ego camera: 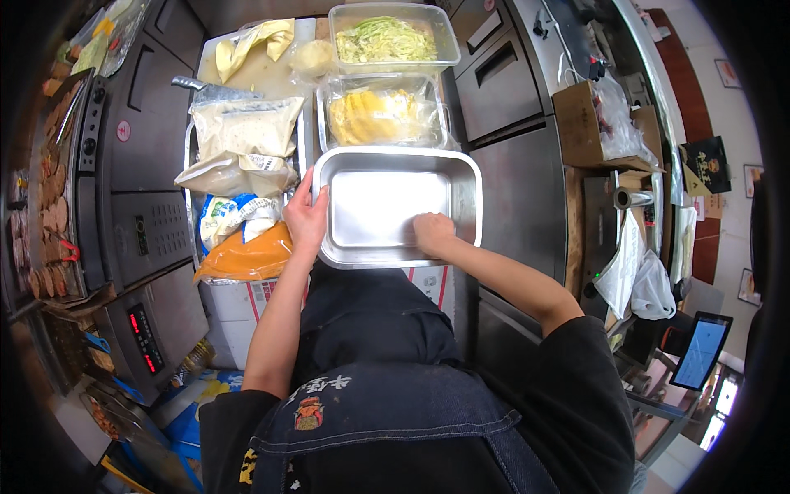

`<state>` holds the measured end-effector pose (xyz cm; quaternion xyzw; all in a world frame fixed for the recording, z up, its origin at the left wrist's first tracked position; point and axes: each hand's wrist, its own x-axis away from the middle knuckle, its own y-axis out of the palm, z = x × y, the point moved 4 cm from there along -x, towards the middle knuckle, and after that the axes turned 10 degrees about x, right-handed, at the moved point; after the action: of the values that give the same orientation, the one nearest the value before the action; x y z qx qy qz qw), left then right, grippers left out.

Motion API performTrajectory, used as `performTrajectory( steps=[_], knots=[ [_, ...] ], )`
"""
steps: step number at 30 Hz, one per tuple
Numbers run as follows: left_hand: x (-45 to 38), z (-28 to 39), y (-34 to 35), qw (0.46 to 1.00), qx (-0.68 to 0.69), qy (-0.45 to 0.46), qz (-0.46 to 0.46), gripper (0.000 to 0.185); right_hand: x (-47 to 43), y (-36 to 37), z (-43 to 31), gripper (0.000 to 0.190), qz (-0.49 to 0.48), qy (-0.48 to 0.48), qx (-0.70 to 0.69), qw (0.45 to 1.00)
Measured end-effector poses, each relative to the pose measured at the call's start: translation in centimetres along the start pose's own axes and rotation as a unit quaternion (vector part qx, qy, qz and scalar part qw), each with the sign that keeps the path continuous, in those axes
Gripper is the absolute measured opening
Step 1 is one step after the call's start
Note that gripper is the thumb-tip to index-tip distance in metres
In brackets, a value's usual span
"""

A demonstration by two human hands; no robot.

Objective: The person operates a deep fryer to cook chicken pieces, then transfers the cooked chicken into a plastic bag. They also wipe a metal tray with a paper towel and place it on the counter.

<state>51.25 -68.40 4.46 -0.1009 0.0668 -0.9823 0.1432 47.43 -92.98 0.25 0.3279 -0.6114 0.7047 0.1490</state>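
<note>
A rectangular stainless-steel pan (389,210) lies before me, its inside bare and shiny. My left hand (307,216) grips the pan's left rim, with the thumb over the edge. Inside the pan, near its lower right corner, my right hand (434,233) is curled into a fist, and nothing shows in it. Just beyond the pan, a container holds a clear plastic bag of yellow food slices (376,117). Left of my left hand are bags of pale filling (247,133) and an orange-brown bag (250,253).
Shredded cabbage (386,42) fills a plastic tub at the back. A cleaver (216,89) lies near a cutting board (247,65). At far left, browned patties (52,210) sit on a griddle. Steel cabinets (515,191) flank me; a cardboard box (577,129) stands on the right counter.
</note>
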Motion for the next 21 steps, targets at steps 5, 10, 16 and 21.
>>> performTrajectory(
  steps=[5, 10, 16, 21],
  knots=[
    [-0.1, -0.6, 0.1, 1.000, 0.009, -0.011, -0.006, 0.045, -4.5, -1.3, -8.5, 0.016, 0.001, -0.008, -0.114, 0.993],
    [-0.2, -0.6, 0.3, 0.998, 0.055, 0.014, -0.014, 0.046, -4.5, -2.0, -8.5, 0.033, -0.028, -0.132, -0.556, 0.820],
    [0.3, -0.1, 0.4, 1.000, 0.002, 0.002, -0.014, 0.046, -2.9, -3.6, 7.3, 0.012, 0.260, 0.098, -0.242, 0.930],
    [0.4, -0.2, 0.6, 0.999, -0.008, 0.032, -0.009, 0.047, -3.9, -3.8, 2.2, 0.006, 0.281, 0.135, -0.130, 0.941]
  ],
)
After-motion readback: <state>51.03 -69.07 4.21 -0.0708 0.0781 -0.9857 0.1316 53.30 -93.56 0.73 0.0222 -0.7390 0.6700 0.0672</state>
